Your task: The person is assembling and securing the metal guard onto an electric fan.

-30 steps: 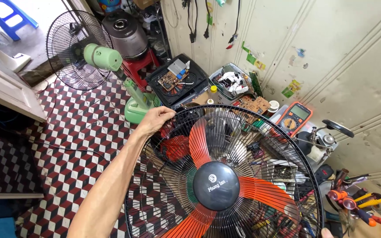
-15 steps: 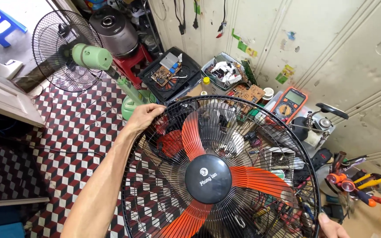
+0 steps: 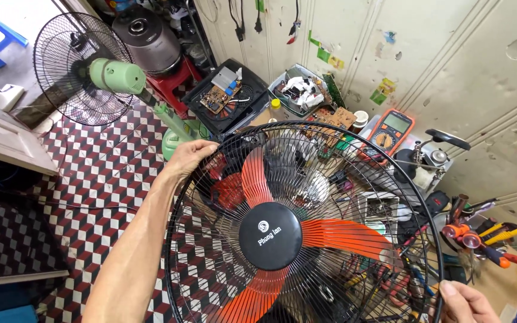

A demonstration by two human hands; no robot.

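Observation:
A large fan fills the lower middle, with a black wire front guard [image 3: 342,155], a round black centre cap [image 3: 270,235] and orange blades [image 3: 342,236] behind the wires. My left hand [image 3: 189,158] grips the guard's rim at its upper left, arm stretched out from the lower left. At the bottom right my right hand [image 3: 465,302] holds the rim's lower right edge, only its fingers showing.
A green standing fan [image 3: 100,75] with a black guard stands at the upper left on the checkered tile floor [image 3: 91,191]. Behind are a rice cooker [image 3: 145,36], bins with circuit boards [image 3: 225,98], an orange multimeter [image 3: 390,131], and screwdrivers and pliers [image 3: 486,236] at right, along a pale wall.
The view has tilted down and shifted slightly; the fan guard sits lower and larger in view. My right hand now shows more at the rim's lower right. My left hand keeps its grip.

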